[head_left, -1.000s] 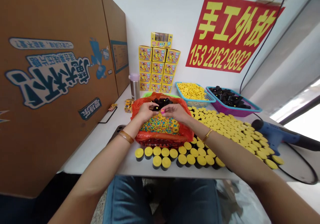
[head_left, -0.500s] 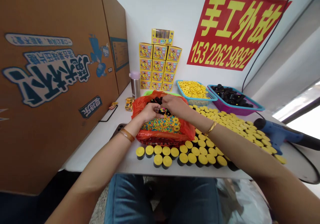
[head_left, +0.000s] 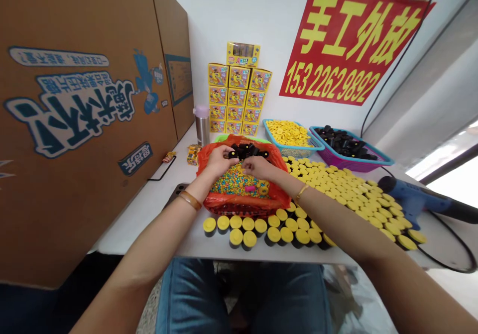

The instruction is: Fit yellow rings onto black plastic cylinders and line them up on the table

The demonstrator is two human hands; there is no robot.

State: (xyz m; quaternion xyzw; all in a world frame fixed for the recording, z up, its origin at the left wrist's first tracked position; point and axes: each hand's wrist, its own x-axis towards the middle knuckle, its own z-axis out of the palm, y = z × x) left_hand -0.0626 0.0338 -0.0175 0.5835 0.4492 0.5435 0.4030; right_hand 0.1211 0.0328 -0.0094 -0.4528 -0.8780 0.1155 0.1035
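Beyond the bench's (head_left: pixel 220 250) front edge, left fingers (head_left: pixel 225 150) pinch a black cup (head_left: pixel 232 155), best kept steady; right fingers (head_left: pixel 248 164) curl, grip unclear.

Tiny balls (head_left: pixel 232 183) (many-coloured) lie loose beside heaped black cups (head_left: pixel 246 150) and under a pink piece (head_left: pixel 250 188).

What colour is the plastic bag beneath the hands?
The plastic bag is orange-red, seen best in the head view.

Left hand (head_left: pixel 219 162) holds a black cup (head_left: pixel 232 155) (right hand (head_left: pixel 258 167), seemingly curled, nearby).
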